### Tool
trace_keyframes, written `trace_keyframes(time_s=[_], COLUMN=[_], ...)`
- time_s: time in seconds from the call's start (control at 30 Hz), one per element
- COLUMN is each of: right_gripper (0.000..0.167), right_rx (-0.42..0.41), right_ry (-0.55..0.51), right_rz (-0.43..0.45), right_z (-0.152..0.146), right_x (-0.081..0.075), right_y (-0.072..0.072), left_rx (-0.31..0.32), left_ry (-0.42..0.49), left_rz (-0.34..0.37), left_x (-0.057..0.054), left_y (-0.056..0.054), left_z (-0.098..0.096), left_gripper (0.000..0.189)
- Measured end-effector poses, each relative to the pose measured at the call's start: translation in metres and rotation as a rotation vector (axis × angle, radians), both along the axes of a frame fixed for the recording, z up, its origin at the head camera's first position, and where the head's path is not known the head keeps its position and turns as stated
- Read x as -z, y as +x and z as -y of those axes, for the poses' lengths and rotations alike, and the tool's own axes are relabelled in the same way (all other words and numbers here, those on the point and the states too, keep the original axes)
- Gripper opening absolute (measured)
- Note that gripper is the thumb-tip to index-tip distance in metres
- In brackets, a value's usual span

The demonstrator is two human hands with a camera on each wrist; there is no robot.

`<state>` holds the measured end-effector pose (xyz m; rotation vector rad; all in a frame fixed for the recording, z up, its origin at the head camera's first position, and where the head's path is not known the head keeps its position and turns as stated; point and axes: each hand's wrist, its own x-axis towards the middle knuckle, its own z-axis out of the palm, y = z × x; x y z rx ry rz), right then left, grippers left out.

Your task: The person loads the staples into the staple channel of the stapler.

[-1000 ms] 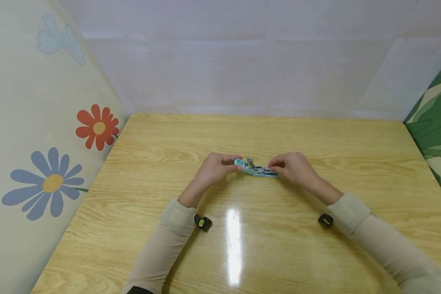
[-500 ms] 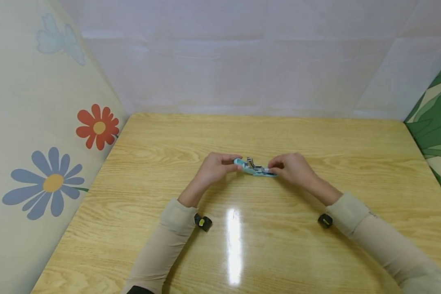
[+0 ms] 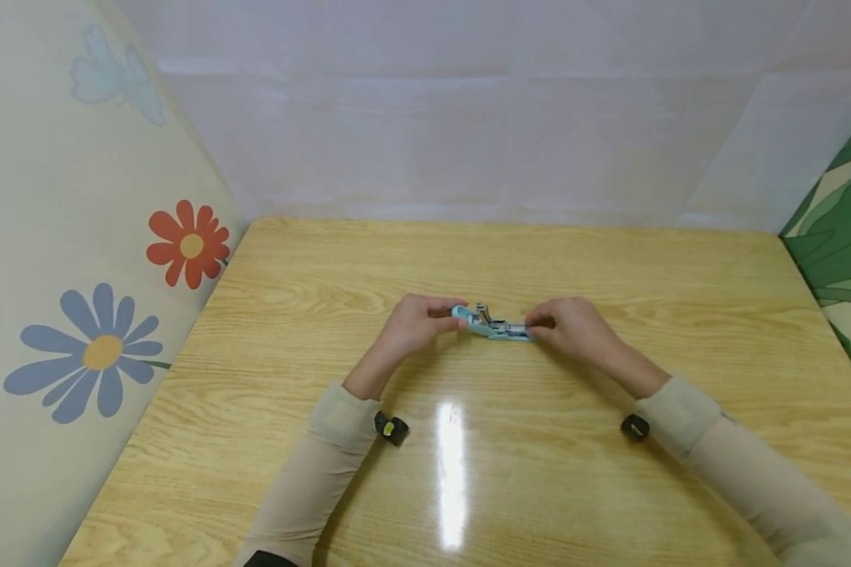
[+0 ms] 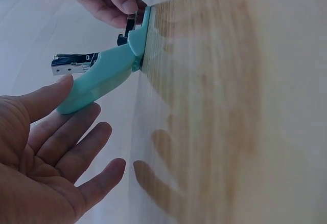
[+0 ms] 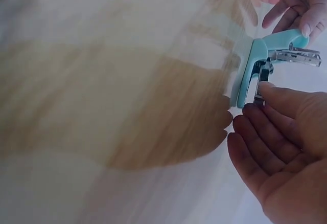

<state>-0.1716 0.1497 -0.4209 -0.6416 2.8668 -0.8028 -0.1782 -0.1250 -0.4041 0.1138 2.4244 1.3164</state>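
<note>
A teal stapler (image 3: 496,334) lies opened out on the table, its cover swung back to the left. From the cover a metal piece (image 4: 72,64) sticks up. My left hand (image 3: 413,324) pinches the end of the cover (image 4: 104,75) between thumb and fingers, the other fingers spread below. At the opposite end, my right hand (image 3: 573,327) pinches the end of the stapler's metal rail (image 5: 262,75), thumb on it and fingertips beneath. Those fingers partly hide the end of the base (image 5: 246,78).
The wood-grain table (image 3: 326,268) reaches back to a white sheet (image 3: 411,150). A wall with painted flowers (image 3: 102,353) stands on the left, one with green leaves (image 3: 844,236) on the right. Small black cameras (image 3: 392,429) sit at both wrists.
My right hand has shifted slightly to the right along the stapler, and more of the metal rail shows. My left hand and the stapler have stayed in place.
</note>
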Motion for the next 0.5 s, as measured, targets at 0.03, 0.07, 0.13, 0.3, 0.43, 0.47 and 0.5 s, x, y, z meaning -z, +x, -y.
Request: trace_keyframes(time_s=[0.03,0.07,0.13,0.3,0.43,0.47,0.5], right_gripper=[0.014,0.015,0.016,0.016,0.015,0.015,0.014], right_rx=[0.005,0.008,0.007,-0.004,0.004,0.008,0.009], right_ry=[0.001,0.0,-0.004,-0.005,-0.008,-0.013,-0.018], right_rz=[0.007,0.012,0.016,-0.002,-0.001,0.003,0.005], right_z=[-0.002,-0.003,-0.005,-0.007,-0.007,-0.007,-0.007], right_x=[0.0,0.001,0.001,0.002,0.002,0.002,0.002], right_y=[0.0,0.0,0.0,0.001,0.001,0.0,-0.001], left_rx=[0.001,0.003,0.01,0.017,0.038,0.042,0.043], left_ry=[0.002,0.005,0.008,0.008,-0.019,-0.028,-0.038], left_rz=[0.001,0.001,-0.004,-0.02,-0.057,-0.071,-0.082], left_x=[0.0,0.0,0.001,0.001,-0.001,-0.002,-0.003], left_y=[0.0,0.0,0.0,0.002,0.003,0.004,0.004], left_z=[0.0,0.0,-0.001,-0.005,-0.01,-0.011,-0.012], left_gripper=[0.038,0.038,0.04,0.042,0.042,0.042,0.042])
